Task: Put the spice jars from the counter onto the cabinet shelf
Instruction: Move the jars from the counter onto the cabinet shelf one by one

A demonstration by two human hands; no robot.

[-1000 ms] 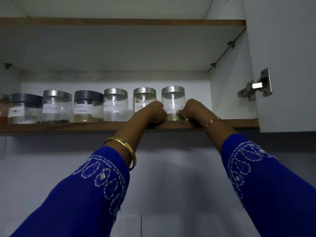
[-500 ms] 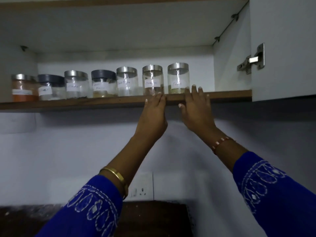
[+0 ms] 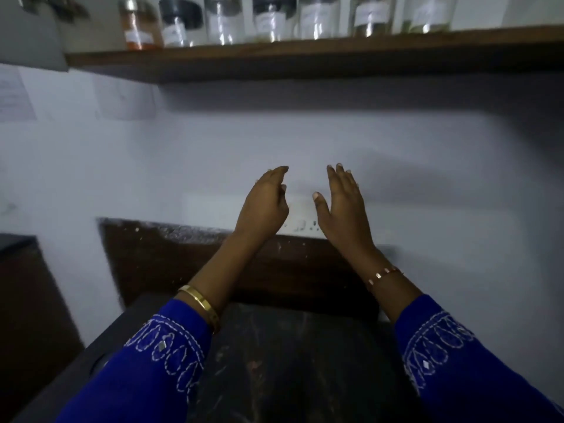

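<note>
Seven spice jars (image 3: 271,21) (one orange-filled), two bare hands (image 3: 265,206).

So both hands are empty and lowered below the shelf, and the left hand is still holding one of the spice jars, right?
Not quite. The head view shows the left hand open and empty, like the right hand; both are below the shelf. The spice jars all stand on the shelf.

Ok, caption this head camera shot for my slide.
Both empty hands below the shelf of spice jars.

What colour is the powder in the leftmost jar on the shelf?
Orange-red, in the leftmost jar, head view.
</note>
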